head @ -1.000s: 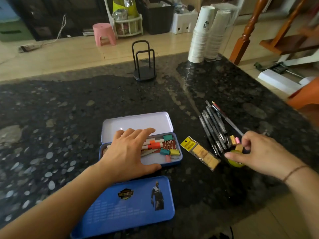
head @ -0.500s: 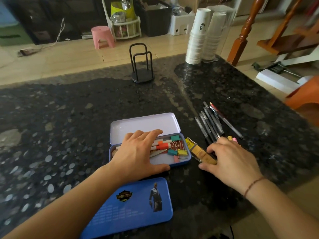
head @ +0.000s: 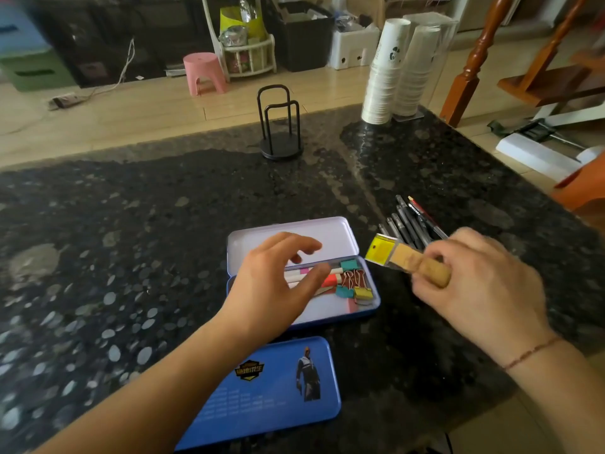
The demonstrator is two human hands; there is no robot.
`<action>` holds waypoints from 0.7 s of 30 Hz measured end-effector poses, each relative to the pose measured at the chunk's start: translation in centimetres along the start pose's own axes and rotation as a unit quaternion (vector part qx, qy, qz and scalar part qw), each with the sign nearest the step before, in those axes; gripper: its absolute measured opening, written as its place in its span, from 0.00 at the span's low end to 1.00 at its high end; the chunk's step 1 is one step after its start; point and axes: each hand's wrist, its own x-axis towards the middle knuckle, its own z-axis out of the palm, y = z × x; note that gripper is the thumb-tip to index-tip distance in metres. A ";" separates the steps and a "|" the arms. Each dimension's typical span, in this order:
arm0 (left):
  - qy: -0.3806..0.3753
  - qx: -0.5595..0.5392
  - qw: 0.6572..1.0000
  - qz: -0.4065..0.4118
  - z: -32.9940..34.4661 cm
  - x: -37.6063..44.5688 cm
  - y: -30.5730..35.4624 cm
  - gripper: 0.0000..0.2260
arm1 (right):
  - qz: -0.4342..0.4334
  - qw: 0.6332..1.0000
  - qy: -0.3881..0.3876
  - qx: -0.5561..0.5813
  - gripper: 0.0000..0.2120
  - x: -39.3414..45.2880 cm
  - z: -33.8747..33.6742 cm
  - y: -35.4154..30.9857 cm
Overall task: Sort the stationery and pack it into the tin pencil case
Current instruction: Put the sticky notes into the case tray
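Item in hand: a small clear packet (head: 404, 262) with a yellow header card and tan contents, pinched at its near end by the right hand (head: 474, 286) and held in the air just right of the tin pencil case (head: 368, 309), above the worktop (head: 131, 244). Handling, as judged: light, thin, the film probably slick and apt to bend, so a grip across the filled tan body looks safer than one on the header. Left hand (head: 275, 290): fingers spread and loosely bent over the case, holding nothing; whether it touches the contents cannot be told. Case: open on the worktop, its tray already holding markers (head: 311, 278) and coloured binder clips (head: 355, 283). Loose blue lid (head: 268, 391): flat on the worktop, nearer the person. Pens (head: 409, 224): a row on the worktop beyond the right hand, not yet packed. Change against half a second before: the packet then lay on the worktop under the right hand; it is now lifted clear, and the left hand's fingers have risen from the tray.
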 end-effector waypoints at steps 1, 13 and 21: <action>-0.002 -0.028 0.999 -0.016 -0.1 0.0 0.7 0.15 | -0.034 0.999 0.026 0.032 0.09 -0.2 -0.4 -0.7; -0.055 -0.356 0.902 -0.237 -0.8 -0.8 1.7 0.04 | -0.041 0.839 -0.116 0.530 0.22 -1.3 1.2 -4.1; -0.086 -0.288 0.925 -0.231 -1.2 -1.2 -0.1 0.08 | 0.040 0.830 -0.145 0.537 0.10 -0.4 3.6 -5.5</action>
